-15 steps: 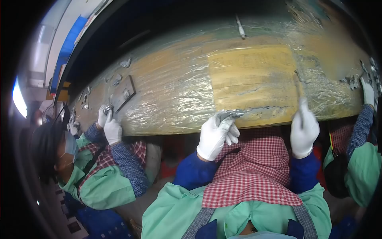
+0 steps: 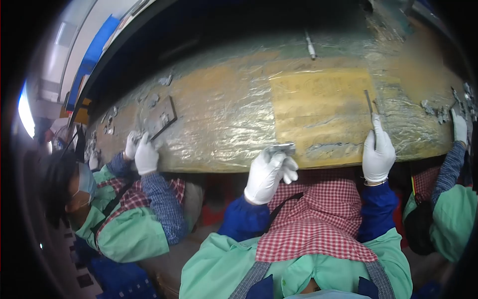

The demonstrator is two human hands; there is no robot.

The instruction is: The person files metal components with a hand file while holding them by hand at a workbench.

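My left hand, in a white glove, pinches a small grey metal part at the table's near edge. My right hand, also gloved, grips a thin dark flat tool that points away from me over the right side of a yellow sheet. Grey residue streaks the sheet's near part, between my hands.
A white pen-like object lies at the far side of the film-covered table. On the left, a co-worker's gloved hands are near a dark plate. Another co-worker's hand is beside metal parts on the right.
The metal part in my left hand has turned and lies more level. My right hand, blurred before, is now sharp, with the tool clearly visible. The view has shifted slightly.
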